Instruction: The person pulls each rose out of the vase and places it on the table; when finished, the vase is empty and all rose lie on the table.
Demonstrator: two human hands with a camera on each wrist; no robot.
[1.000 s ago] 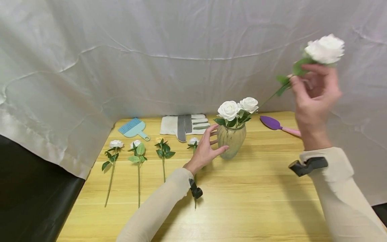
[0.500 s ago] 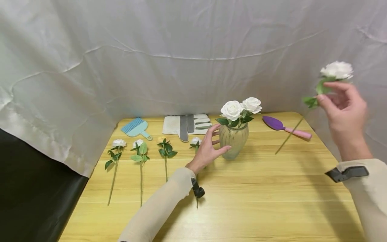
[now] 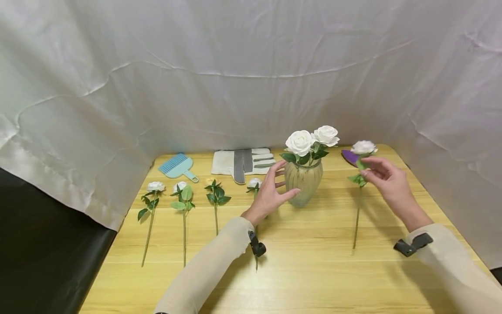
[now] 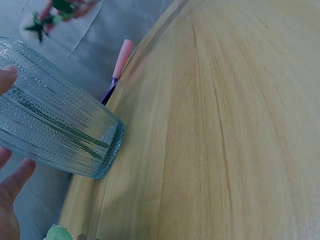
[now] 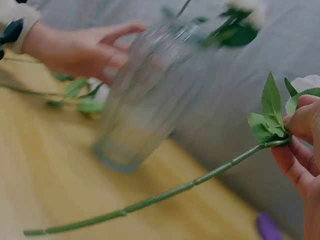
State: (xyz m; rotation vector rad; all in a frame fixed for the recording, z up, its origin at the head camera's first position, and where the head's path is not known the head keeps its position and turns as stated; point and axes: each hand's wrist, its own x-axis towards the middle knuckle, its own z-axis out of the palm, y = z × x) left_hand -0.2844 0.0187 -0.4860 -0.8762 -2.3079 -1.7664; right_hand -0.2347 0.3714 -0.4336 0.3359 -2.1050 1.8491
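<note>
My left hand (image 3: 270,194) holds the ribbed glass vase (image 3: 303,185) from its left side, thumb in front and fingers toward the back. The vase stands upright with two white roses (image 3: 300,143) in it; their green stems (image 4: 60,122) show through the glass in the left wrist view. To the right of the vase, my right hand (image 3: 388,185) pinches another white rose (image 3: 364,147) by the upper stem, just below the bloom. Its long stem (image 5: 160,197) hangs down almost upright in the head view, apart from the vase.
Several roses lie in a row at left, among them a white one (image 3: 155,186) and a yellowish one (image 3: 213,182). Behind are a blue comb-like brush (image 3: 176,165), a grey-white work glove (image 3: 243,163) and a purple trowel (image 3: 348,157), partly hidden. Grey cloth (image 3: 251,104) backs the table.
My right hand has swung the rose out to the right, then down and back left, its stem turning from slanted to nearly upright. The left hand has stayed at the vase.
</note>
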